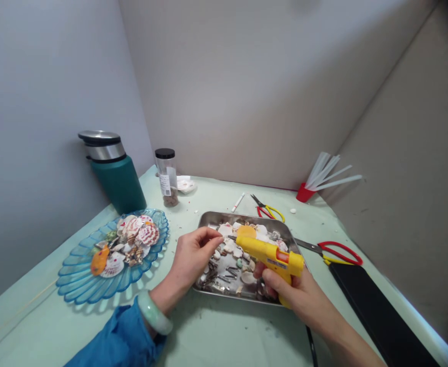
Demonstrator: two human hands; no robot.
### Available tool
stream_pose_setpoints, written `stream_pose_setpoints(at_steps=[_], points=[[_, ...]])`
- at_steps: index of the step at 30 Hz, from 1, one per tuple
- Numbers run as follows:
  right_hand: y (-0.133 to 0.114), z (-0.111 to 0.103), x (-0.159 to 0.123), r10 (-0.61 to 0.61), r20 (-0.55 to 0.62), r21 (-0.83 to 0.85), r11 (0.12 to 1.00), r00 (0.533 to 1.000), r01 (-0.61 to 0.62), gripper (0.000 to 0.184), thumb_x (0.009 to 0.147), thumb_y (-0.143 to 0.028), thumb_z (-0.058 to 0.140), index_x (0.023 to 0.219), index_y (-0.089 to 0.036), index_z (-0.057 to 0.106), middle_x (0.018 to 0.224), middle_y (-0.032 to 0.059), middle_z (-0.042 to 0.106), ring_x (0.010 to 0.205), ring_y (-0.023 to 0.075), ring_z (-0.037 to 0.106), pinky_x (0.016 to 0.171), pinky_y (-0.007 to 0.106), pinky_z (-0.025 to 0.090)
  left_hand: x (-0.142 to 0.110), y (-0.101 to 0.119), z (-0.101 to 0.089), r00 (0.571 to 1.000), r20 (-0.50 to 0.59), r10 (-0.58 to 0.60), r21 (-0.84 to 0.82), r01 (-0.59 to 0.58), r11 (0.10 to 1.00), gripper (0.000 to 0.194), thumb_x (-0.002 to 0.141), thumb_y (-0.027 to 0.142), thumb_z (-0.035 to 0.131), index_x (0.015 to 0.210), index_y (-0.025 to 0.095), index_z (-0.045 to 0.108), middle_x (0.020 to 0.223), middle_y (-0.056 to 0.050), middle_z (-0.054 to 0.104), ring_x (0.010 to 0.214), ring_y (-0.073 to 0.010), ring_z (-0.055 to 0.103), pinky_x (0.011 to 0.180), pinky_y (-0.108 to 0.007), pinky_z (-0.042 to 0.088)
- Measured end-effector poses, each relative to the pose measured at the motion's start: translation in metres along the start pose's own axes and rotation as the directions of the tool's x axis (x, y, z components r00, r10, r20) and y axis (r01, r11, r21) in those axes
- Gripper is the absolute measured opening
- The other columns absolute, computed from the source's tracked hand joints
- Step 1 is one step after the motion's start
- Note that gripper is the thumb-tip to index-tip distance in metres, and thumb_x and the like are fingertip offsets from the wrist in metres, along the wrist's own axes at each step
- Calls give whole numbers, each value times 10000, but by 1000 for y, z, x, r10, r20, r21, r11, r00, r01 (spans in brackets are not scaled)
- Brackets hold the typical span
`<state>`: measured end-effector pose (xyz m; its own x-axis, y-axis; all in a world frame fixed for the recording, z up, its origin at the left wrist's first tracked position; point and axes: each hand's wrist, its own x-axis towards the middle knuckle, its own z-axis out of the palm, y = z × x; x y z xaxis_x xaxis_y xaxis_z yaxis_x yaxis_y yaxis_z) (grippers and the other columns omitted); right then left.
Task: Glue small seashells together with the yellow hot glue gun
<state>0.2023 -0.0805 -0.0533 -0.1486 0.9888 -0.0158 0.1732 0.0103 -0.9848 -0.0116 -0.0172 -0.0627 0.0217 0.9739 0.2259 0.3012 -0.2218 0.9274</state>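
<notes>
My right hand (285, 288) is wrapped round the handle of a yellow hot glue gun (267, 252), its dark nozzle pointing left. Close to that nozzle, my left hand (196, 255) pinches thumb and forefinger together; whatever small thing is between them is too tiny to name. Both hands are over a metal tray (204, 219) of shells, whose front rim is nearest me. Inside lie white shells (229, 247), an orange shell (246, 232) and several small metallic pieces (229, 272). A pale green bangle (155, 312) circles my left wrist.
A blue scalloped plate (82, 290) of shells lies left, before a teal bottle (119, 181). Behind stand a clear jar (167, 178) and a red cup (305, 192) of glue sticks (328, 171). Scissors (338, 253), smaller snips (267, 209) and a black slab (376, 311) lie around the tray.
</notes>
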Motion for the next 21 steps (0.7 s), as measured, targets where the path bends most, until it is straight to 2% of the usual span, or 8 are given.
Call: stream_pose_setpoints(at_steps=[5, 14, 21], points=[[4, -3, 2, -15, 35, -89, 996, 999, 18, 339, 838, -499, 584, 847, -161, 608, 681, 9, 549, 579, 128, 482, 526, 239, 409, 0, 0, -1, 1000, 12, 10, 4, -10, 1000, 162, 768, 318, 649, 766, 163, 695, 684, -17, 669, 627, -143, 570, 588, -227, 440], [-6, -2, 0, -24, 19, -171, 985, 1000, 26, 297, 832, -454, 604, 789, -164, 644, 599, -2, 554, 568, 144, 511, 524, 240, 426, -2, 5, -1, 998, 24, 51, 43, -52, 998, 146, 771, 292, 638, 752, 156, 686, 665, -17, 664, 613, -140, 566, 579, -225, 433], [-13, -1, -1, -20, -9, -227, 974, 1000, 17, 315, 835, -447, 605, 916, -152, 680, 622, 10, 603, 613, 172, 583, 558, 257, 481, -4, 8, -3, 996, 23, 91, 96, -92, 991, 131, 784, 267, 620, 742, 158, 679, 659, -11, 664, 604, -135, 562, 578, -221, 425]])
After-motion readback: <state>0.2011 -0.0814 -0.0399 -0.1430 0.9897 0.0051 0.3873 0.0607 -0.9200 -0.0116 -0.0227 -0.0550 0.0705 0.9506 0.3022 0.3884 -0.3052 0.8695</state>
